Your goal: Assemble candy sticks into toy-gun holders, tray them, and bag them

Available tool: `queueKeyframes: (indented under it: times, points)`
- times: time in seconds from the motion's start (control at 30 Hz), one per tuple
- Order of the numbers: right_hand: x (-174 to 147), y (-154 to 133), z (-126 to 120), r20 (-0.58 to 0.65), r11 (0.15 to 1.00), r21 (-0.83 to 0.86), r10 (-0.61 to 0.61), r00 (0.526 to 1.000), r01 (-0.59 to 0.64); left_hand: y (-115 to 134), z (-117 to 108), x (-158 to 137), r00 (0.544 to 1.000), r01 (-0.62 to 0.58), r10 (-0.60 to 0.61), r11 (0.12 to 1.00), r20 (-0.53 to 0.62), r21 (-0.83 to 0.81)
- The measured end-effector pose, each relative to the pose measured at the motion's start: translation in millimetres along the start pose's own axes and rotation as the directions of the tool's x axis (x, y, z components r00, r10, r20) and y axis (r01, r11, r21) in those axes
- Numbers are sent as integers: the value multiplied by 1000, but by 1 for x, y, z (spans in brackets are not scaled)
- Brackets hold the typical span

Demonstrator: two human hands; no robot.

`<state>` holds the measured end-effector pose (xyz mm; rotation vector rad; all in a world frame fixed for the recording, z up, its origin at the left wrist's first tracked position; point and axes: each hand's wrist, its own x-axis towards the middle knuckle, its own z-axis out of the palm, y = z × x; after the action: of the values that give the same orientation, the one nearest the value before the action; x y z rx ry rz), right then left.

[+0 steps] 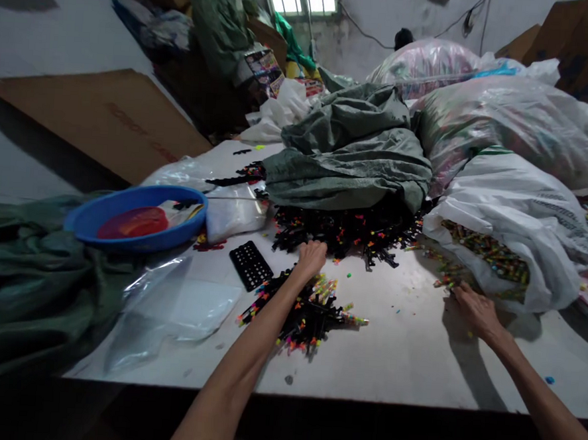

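Note:
My left hand (313, 257) is closed at the front edge of a large heap of black plastic pieces with orange and pink bits (343, 233). Whatever its curled fingers hold is hidden. Below it lies a smaller pile of similar black pieces (312, 317), mixed with clear tubes of coloured bits. Over on the right, my right hand (475, 311) has its fingers drawn together at some small coloured pieces (444, 281) spilled before a white sack (523, 214). Many small multicoloured pieces (491, 255) fill the sack's open mouth. What the fingertips pinch is too small to tell.
A black perforated tray (250, 265) lies left of the small pile, near clear plastic bags (184, 306). Farther left stands a blue basin (138, 240) with a red dish inside. Grey-green cloth (348, 150) covers the large heap. Bulging sacks (519, 121) fill the back right.

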<state>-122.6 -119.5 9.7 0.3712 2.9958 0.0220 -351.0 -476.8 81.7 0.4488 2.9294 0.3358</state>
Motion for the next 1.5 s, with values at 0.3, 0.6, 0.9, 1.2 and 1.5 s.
queueKeyframes:
  times: [0.3,0.6,0.9,1.2,1.5]
  points:
    - [-18,-61,-4,-224,797,589,4,974,132,36,22,-25,995,89,-53,854,84,-512]
    - [-55,-139,-55,-219,277,927,-149,964,253,92,42,-127,943,285,179,-2,280,-959]
    - [-61,-131,-58,-281,361,866,-222,934,347,99,46,-136,957,268,141,-96,253,-959]
    - [-70,-138,-58,-406,579,649,-285,868,494,100,44,-146,967,241,121,-156,224,-958]
    - [-74,-157,-53,-353,666,559,-347,869,493,95,53,-160,984,179,18,-194,179,-964]
